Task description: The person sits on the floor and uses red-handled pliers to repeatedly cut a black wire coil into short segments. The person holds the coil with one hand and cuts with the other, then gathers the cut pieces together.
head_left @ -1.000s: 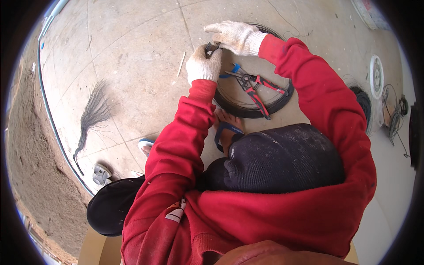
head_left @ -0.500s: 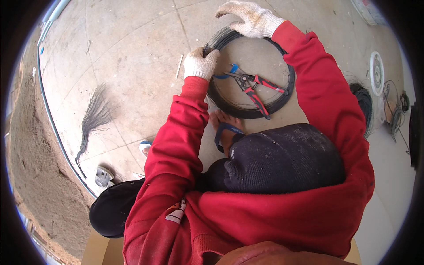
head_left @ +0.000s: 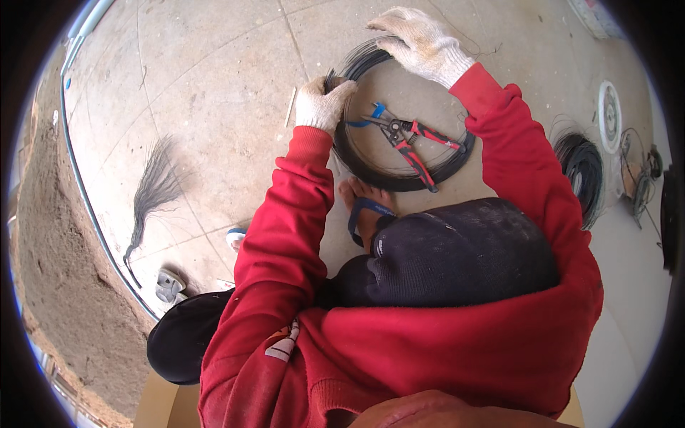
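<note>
Shifted rightward, the right hand (head_left: 417, 44) spreads open at twelve o'clock over the black wire coil (head_left: 389, 182) on the floor (head_left: 228, 107); the left hand (head_left: 322, 105) grips it at ten; slackening could uncoil it.

Pliers (head_left: 397, 131) obstruct the space inside the wire coil (head_left: 391, 181); floor (head_left: 214, 107) farther left offers passage.

My gloves (head_left: 319, 108): rough knitted cloth. My sleeves (head_left: 289, 214): matt cloth. Wire coil (head_left: 378, 177): metal. Pliers (head_left: 394, 130): metal, plastic-looking grips (head_left: 435, 135).
</note>
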Action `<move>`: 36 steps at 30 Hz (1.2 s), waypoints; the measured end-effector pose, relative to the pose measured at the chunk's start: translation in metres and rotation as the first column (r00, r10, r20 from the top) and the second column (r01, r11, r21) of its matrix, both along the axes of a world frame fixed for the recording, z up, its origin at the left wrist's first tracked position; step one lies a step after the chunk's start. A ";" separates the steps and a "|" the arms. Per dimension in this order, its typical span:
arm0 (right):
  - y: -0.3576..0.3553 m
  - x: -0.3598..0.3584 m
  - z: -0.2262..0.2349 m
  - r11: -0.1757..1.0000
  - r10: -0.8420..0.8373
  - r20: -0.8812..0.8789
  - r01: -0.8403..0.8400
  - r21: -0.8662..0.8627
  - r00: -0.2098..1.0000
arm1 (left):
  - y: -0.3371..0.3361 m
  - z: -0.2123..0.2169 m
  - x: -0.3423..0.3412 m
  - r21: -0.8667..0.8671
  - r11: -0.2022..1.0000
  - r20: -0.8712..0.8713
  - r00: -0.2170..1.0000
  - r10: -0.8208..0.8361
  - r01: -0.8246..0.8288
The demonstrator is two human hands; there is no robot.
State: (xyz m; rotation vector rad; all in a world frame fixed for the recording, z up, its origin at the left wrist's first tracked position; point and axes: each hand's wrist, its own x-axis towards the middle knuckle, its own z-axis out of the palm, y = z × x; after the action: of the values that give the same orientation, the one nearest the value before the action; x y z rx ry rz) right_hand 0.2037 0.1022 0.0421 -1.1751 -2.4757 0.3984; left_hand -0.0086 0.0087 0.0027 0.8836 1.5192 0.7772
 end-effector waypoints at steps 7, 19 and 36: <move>-0.147 0.014 0.040 0.851 -0.021 0.718 0.390 -0.353 0.695 | -0.004 0.006 0.001 -0.030 0.994 0.164 0.981 0.107 -0.104; -0.188 0.018 0.011 0.881 -0.065 0.807 0.414 -0.230 0.587 | -0.008 0.024 0.006 0.038 0.996 -0.128 0.989 0.079 -0.074; -0.140 0.075 0.037 0.075 -0.333 -0.066 -0.043 -0.996 0.941 | -0.006 0.010 0.003 -0.017 0.992 0.030 0.991 0.128 -0.128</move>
State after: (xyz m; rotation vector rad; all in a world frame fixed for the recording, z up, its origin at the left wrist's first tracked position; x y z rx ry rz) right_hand 0.2785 -0.0377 0.0795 -1.5596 -1.4837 2.3160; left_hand -0.0058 0.0024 0.0129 0.7648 1.5635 0.8676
